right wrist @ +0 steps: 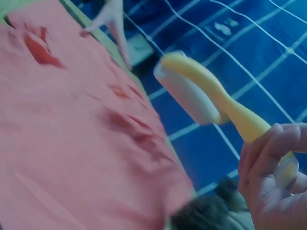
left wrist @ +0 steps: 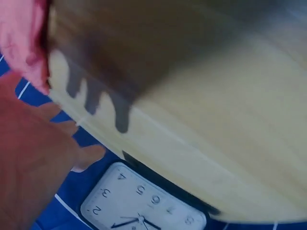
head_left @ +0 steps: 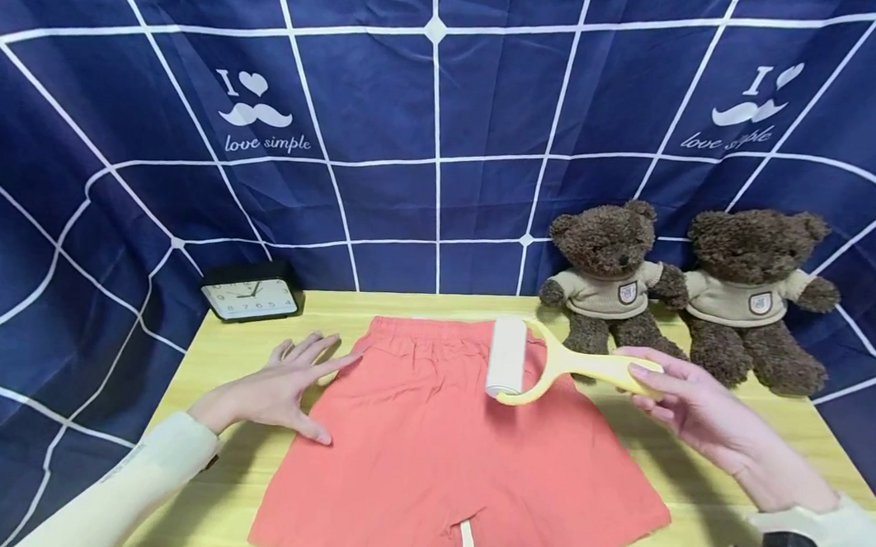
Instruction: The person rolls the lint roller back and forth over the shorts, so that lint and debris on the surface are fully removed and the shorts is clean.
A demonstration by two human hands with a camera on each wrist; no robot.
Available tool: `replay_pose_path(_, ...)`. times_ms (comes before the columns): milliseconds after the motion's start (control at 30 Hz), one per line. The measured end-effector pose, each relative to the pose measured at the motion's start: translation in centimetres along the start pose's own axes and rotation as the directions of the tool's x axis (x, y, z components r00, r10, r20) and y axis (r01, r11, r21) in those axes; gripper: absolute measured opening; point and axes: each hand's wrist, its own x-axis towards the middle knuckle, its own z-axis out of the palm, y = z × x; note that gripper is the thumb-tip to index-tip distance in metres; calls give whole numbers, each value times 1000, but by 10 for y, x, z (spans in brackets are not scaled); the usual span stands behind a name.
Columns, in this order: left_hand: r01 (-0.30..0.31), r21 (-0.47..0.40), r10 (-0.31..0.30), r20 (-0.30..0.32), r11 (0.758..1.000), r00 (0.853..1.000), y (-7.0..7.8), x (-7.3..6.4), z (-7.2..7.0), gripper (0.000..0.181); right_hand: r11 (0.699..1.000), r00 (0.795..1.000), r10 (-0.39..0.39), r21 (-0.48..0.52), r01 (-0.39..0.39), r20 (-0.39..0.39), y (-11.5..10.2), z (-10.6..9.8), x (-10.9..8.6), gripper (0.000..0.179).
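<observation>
My right hand (head_left: 691,411) grips the yellow handle of a lint roller (head_left: 506,356), whose white cylinder hangs above the upper right part of a pair of coral-red shorts (head_left: 414,437). In the right wrist view the fingers curl round the handle of the lint roller (right wrist: 192,91). The shorts lie flat, with the elastic waistband at the far side. At their left edge is my left hand (head_left: 291,386), fingers spread and extended, nothing held. Whether its fingertips touch the fabric I cannot tell.
A black-framed clock (head_left: 251,293) stands at the table's back left corner. Two brown teddy bears (head_left: 608,282) in beige sweaters sit at the back right. A dark blue cloth (head_left: 386,122) with white grid lines hangs behind the light wooden table (head_left: 209,385).
</observation>
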Motion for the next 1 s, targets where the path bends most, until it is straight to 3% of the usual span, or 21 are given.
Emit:
replay_pose_path(100, -12, 52, 13, -12, 999, 1000, -3, -11, 1, 134, 998, 1000, 17, 57, -17, 4, 12, 19, 7, 42)
replay_pose_path(233, -37, 63, 37, 10, 997, 999, -4, -20, -2, 141, 1000, 999, 27, 5, -27, 18, 26, 46, 15, 41)
replay_pose_path(467, -73, 143, 68, 36, 987, 997, -1, -16, -8, 142, 999, 998, 31, -20, -30, 49, 56, 89, 33, 36)
replay_pose_path(767, -46, 109, 36, 92, 993, 995, 0, -9, -9, 139, 991, 994, 93, -106, -86, 64, 80, 131, 62, 45)
replay_pose_path(1000, 31, 23, -34, 128, 999, 991, -5, -5, -10, 133, 986, 988, 146, -91, -141, 56, 92, 155, 85, 50)
